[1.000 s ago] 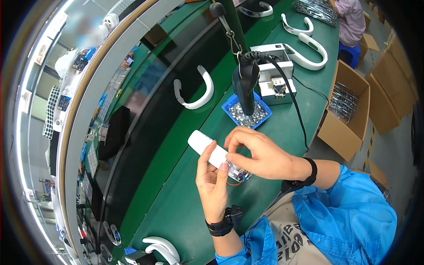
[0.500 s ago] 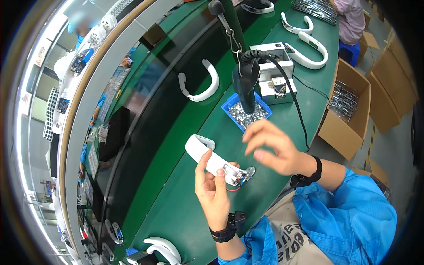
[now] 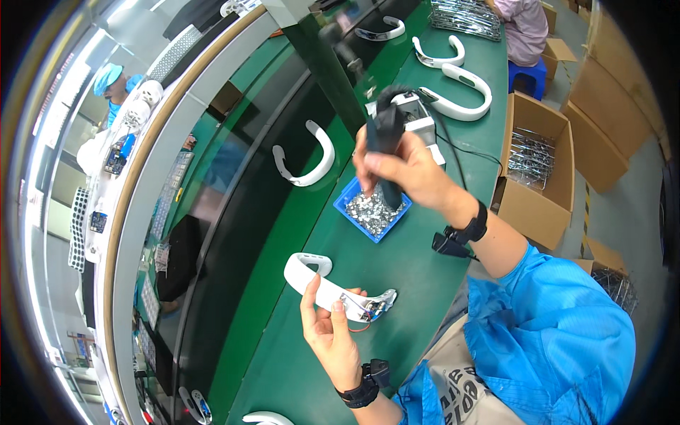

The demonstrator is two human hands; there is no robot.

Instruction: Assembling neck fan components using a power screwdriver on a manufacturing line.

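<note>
My left hand point(image 3: 331, 341) holds a white curved plastic neckband housing point(image 3: 303, 278), fingers and thumb on its sides. Its near end is uncovered, showing a small circuit board point(image 3: 371, 309) and a red wire. Up and to the right, my right hand point(image 3: 419, 176) is wrapped round a black electric screwdriver point(image 3: 384, 134) that hangs upright on a coiled cord. The screwdriver's lower end points down over a blue tray point(image 3: 354, 224) full of small metal pieces point(image 3: 367, 212); its tip is hidden from me.
More white neckbands lie about, one on the dark belt point(image 3: 326, 166) and several at the far end of the green table point(image 3: 471, 110). Behind the screwdriver stands a white-grey device point(image 3: 423, 127). Right of the table, a cardboard box point(image 3: 542, 212) holds metal parts. A person point(image 3: 524, 28) sits beyond.
My right hand has moved up from the near side of the tray and taken hold of the screwdriver. The left hand still holds the housing. The whole view has shifted slightly.
</note>
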